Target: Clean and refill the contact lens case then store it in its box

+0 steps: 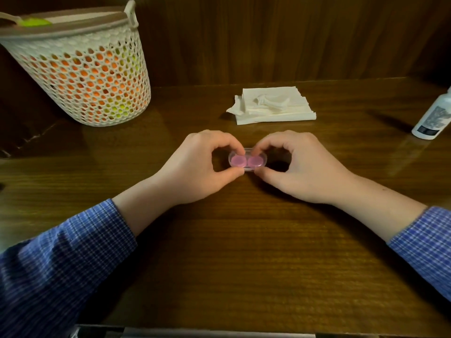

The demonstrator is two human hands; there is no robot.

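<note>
Lens case (pixel 247 161), two pink caps inside what looks like its clear box, sits on the bench (pixel 244 252) dead centre, between my hands. Left hand (pixel 197 167) pinches its left end, thumb near, fingers far; right hand (pixel 302 167) mirrors this. Both clamped, I judge to steady it while lid opens or seats. Tissue stack (pixel 273 106) lies behind, solution bottle (pixel 433 115) far right: staged within reach. Basket (pixel 80 69) back left, unrelated.

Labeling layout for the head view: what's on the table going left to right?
Perforated basket → left hand → clear box with the pink lens case → right hand → white bottle. Tissue stack left out: it sits behind, spanning case and right hand.
</note>
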